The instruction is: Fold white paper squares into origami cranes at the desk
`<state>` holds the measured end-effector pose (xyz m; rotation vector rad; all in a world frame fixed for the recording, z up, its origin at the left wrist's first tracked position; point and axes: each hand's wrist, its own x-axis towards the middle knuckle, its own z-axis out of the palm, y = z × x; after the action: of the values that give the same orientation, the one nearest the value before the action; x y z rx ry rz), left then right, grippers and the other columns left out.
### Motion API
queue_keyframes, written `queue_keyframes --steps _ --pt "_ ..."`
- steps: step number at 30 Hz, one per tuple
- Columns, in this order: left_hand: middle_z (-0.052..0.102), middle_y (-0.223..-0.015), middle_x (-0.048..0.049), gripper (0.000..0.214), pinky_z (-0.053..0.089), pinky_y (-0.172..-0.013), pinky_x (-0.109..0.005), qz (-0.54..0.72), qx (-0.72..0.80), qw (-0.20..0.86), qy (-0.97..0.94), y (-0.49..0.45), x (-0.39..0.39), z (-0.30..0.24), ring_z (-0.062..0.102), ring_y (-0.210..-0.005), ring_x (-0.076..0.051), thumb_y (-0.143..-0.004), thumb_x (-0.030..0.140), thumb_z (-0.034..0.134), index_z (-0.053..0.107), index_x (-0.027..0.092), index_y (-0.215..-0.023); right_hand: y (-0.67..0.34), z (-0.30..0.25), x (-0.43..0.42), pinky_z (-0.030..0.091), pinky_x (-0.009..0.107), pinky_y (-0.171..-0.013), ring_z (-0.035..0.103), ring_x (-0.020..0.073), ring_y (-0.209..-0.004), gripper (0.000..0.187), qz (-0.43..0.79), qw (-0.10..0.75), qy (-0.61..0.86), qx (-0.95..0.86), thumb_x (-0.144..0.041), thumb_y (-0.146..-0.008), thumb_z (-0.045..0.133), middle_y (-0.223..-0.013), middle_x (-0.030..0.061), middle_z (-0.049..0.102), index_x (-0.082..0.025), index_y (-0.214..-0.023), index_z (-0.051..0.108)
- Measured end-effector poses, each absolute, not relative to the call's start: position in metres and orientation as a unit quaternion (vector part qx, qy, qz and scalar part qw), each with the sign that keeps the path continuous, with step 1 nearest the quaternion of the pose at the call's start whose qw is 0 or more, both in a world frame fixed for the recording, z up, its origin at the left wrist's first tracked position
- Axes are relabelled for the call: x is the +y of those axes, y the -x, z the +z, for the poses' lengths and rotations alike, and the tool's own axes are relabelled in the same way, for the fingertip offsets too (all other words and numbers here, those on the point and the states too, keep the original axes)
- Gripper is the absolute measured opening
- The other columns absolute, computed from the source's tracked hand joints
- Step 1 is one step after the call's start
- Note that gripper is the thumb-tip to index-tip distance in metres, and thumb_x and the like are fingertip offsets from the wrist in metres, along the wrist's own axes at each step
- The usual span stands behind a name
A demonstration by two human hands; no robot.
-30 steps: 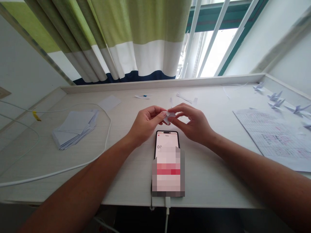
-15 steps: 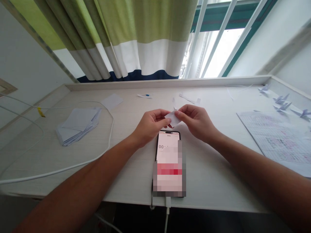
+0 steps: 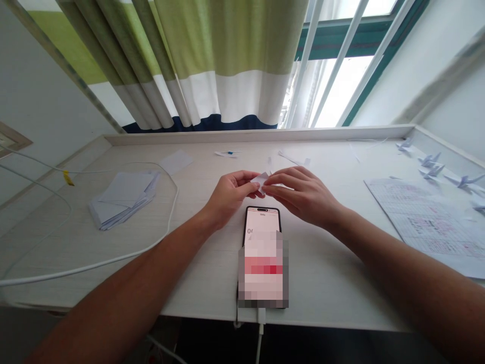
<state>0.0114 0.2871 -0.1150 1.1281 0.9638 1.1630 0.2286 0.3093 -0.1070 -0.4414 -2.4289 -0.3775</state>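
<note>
A small piece of white folded paper [image 3: 262,179] is held between both hands just above the desk [image 3: 197,253]. My left hand [image 3: 230,194] pinches its left side with thumb and fingers. From the right, my right hand [image 3: 303,194] grips the other side, its fingers laid over the paper. Most of the paper is hidden by the fingers. A phone [image 3: 262,253] with a lit screen lies flat right under the hands, towards me.
A stack of white paper squares [image 3: 123,198] lies at the left, with a white cable [image 3: 113,260] looping round it. A printed sheet [image 3: 428,222] lies at the right, with several folded paper cranes [image 3: 432,167] behind it. Paper scraps [image 3: 227,152] dot the back edge near the curtain.
The paper showed as a flatter flap between the fingertips half a second ago; now my right hand's fingers have closed over it and the hands sit closer together.
</note>
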Motion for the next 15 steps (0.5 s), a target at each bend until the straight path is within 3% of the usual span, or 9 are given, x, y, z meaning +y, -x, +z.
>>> queue_keyframes --steps 5,10,15 --pt "0.079 -0.082 -0.0042 0.018 0.057 -0.078 -0.032 0.504 0.406 0.580 -0.495 -0.0116 0.2865 -0.1149 0.072 -0.071 -0.014 -0.084 0.023 0.079 0.077 0.014 -0.100 -0.2264 -0.1083 0.3080 0.057 0.039 -0.088 0.072 0.0232 -0.105 0.013 -0.138 0.334 0.156 -0.919 -0.016 -0.106 0.060 -0.111 0.0081 0.080 -0.021 -0.115 0.069" --pt "0.080 -0.085 -0.0049 0.021 0.057 -0.075 -0.031 0.496 0.408 0.550 -0.535 -0.0111 0.2849 -0.1164 0.072 -0.073 -0.015 -0.084 0.027 0.082 0.079 0.016 -0.102 -0.2225 -0.1133 0.3068 0.059 0.044 -0.083 0.072 0.0269 -0.100 0.018 -0.048 0.427 0.234 -0.872 -0.024 -0.101 0.069 -0.109 0.0107 0.077 -0.022 -0.119 0.068" --pt "0.080 -0.085 -0.0058 0.023 0.057 -0.072 -0.032 0.487 0.418 0.535 -0.549 -0.0127 0.2821 -0.1135 0.072 -0.072 -0.015 -0.083 0.031 0.084 0.080 0.015 -0.100 -0.2195 -0.1147 0.3041 0.061 0.041 -0.078 0.071 0.0255 -0.095 0.015 0.037 0.446 0.267 -0.853 -0.024 -0.101 0.067 -0.105 0.0111 0.075 -0.020 -0.115 0.071"
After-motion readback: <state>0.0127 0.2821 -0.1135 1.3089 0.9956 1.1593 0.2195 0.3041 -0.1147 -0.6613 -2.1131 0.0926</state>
